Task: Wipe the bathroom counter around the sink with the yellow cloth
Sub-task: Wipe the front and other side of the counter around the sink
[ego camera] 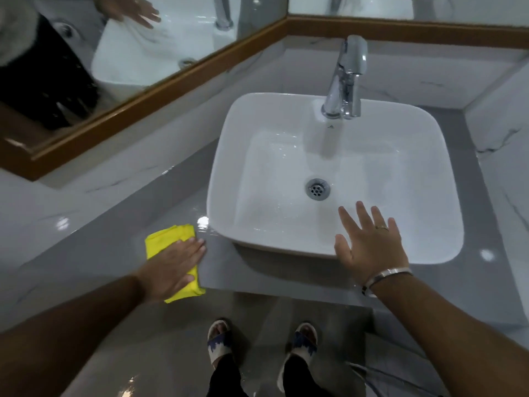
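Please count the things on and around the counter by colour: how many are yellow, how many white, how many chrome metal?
Yellow: 1, the cloth
White: 1, the sink
Chrome metal: 2, the tap and the drain
Total: 4

Yellow cloth (171, 256) folded, lying flat on grey counter (94, 253), just left of white sink (335, 173), near front corner.
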The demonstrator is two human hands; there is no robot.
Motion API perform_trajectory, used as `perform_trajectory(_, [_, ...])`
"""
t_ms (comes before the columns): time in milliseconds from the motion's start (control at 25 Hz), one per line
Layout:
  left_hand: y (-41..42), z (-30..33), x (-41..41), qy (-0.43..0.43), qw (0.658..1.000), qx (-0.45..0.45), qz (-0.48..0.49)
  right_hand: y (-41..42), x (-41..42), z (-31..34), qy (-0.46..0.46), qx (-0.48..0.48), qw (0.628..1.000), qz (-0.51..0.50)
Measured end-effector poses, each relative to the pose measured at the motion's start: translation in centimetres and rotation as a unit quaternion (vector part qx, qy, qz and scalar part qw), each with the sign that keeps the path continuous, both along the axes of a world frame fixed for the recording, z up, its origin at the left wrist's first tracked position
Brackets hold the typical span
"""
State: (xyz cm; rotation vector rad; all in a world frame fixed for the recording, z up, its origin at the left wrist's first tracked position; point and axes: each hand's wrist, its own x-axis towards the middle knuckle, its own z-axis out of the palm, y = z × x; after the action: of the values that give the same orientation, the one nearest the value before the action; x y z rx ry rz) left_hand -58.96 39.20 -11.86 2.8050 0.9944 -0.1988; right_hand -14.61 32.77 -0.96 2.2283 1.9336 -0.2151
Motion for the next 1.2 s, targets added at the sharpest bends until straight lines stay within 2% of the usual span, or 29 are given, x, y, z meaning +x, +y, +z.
perform_trajectory(120, [-2.0,-1.8,5.7,-0.008,1.0,0.0,-0.009,0.4,-2.2,0.3,0.007,0.002,1.0,0.012])
perform_trajectory(200, [-2.5,-1.9,8.2,-0.048,0.998,-0.026,0.023,1.6,-6.3,0.1,0.035,0.008,0.999,0.033])
perform_trajectory(320, [-3.0,-1.8,5.1,-0.096,0.987,-0.043,0.124,4.4,-12.9,-0.3,0.079,0.017,0.995,0.057])
perform_trajectory(400, [-1.4,-1.6,0.8,-0.066,0.986,-0.006,0.154,5.5,-14.7,-0.4,0.078,0.01,0.995,0.064])
perform_trajectory(480, [2.3,-0.9,-2.7,-0.013,0.976,-0.006,0.216,5.5,-14.7,-0.4,0.068,-0.001,0.995,0.066])
perform_trajectory(560, [5.2,-0.1,-4.1,0.004,0.965,0.0,0.262,5.4,-14.5,-0.1,0.069,-0.001,0.995,0.066])
perform_trajectory(760, [4.0,-1.3,-0.6,-0.056,0.974,-0.055,0.213,5.6,-14.9,0.5,0.087,-0.03,0.993,0.073])
perform_trajectory(880, [10.2,-2.1,4.1,-0.097,0.985,-0.053,0.136,5.8,-14.9,0.4,0.09,-0.034,0.993,0.071])
perform_trajectory(960, [14.2,-1.9,6.8,-0.076,0.99,-0.044,0.113,5.9,-14.8,0.4,0.093,-0.034,0.993,0.069])
perform_trajectory(1040, [15.3,-1.9,7.2,-0.061,0.981,-0.032,0.18,6.0,-14.7,0.3,0.095,-0.032,0.992,0.07])
perform_trajectory(1160, [10.5,-2.0,4.6,-0.088,0.924,-0.017,0.373,6.0,-14.7,0.2,0.097,-0.041,0.992,0.066])
perform_trajectory(1200, [7.7,-1.8,3.9,-0.102,0.918,-0.019,0.382,6.0,-14.7,0.1,0.093,-0.041,0.992,0.069])
